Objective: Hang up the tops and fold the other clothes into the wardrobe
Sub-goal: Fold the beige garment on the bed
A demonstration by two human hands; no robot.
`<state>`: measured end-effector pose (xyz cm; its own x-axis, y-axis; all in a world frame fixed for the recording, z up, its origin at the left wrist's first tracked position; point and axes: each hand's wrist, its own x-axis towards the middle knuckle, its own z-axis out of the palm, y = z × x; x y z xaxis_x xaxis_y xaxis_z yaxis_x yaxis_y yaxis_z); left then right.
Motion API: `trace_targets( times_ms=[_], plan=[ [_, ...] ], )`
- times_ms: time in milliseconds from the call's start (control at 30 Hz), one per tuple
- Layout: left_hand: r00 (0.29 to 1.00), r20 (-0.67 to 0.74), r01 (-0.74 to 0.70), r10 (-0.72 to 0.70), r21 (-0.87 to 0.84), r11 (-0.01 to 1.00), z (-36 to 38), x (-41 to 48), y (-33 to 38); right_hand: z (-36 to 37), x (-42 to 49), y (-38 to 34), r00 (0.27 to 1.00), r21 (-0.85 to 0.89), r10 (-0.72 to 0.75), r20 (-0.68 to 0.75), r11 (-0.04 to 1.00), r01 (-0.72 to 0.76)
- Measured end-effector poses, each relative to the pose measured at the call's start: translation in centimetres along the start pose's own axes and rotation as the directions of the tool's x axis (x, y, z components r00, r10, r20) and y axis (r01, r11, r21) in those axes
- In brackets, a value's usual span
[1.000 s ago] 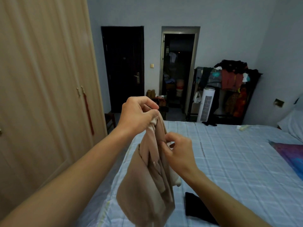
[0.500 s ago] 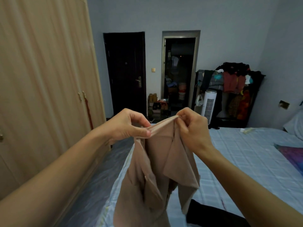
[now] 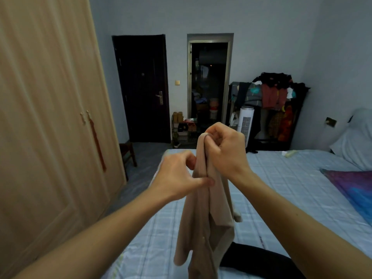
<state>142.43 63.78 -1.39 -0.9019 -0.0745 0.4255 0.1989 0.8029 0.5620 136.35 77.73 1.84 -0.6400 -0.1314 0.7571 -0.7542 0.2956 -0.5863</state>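
Note:
A beige garment point(image 3: 205, 222) hangs in the air above the bed point(image 3: 281, 198), bunched into a narrow drape. My right hand point(image 3: 225, 152) grips its top edge, fingers curled round the fabric. My left hand point(image 3: 179, 178) is just below and to the left, pinching the cloth between thumb and fingers. A black garment point(image 3: 253, 260) lies on the bed under the beige one. The wooden wardrobe point(image 3: 46, 121) stands at the left with its doors closed.
A narrow floor strip runs between wardrobe and bed. A small wooden stool point(image 3: 127, 152) stands by the wardrobe's far end. At the back are a dark door point(image 3: 143, 89), an open doorway, a shoe rack, a white tower fan point(image 3: 245, 123) and a loaded clothes rack point(image 3: 275, 97). A purple-blue blanket point(image 3: 354, 190) lies at right.
Half a second ago both hands held the top edge stretched wide. Now my left hand has slid down the fabric and my right hand holds the top alone, so the garment hangs bunched.

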Motion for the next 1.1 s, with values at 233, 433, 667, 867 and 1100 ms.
trace_targets(
  times_ms=[233,433,667,867,1100],
  plan=[
    [0.993,-0.118,0.004,0.004,0.066,0.998,3.7,-2.1,-0.4,-1.0,0.4,0.6,0.998,-0.027,0.024,-0.060,0.999,-0.026],
    [0.997,-0.071,-0.028,0.043,0.207,0.978,3.7,-2.2,-2.2,-2.0,0.1,1.0,0.998,-0.043,-0.004,-0.057,0.999,0.001],
    [0.989,-0.149,0.037,-0.007,0.194,0.980,-0.9,-0.1,-4.9,-4.2,-0.1,2.7,0.998,-0.133,0.019,-0.058,0.991,-0.027],
    [0.991,-0.131,0.044,0.002,0.340,0.939,-2.8,0.7,-7.4,-5.3,0.3,2.9,0.992,-0.107,0.013,-0.125,0.994,-0.026],
    [0.992,-0.079,0.117,-0.096,0.348,0.930,-3.9,0.2,-10.6,-6.8,0.9,3.4,0.983,-0.138,0.018,-0.183,0.989,-0.044]
  ],
)
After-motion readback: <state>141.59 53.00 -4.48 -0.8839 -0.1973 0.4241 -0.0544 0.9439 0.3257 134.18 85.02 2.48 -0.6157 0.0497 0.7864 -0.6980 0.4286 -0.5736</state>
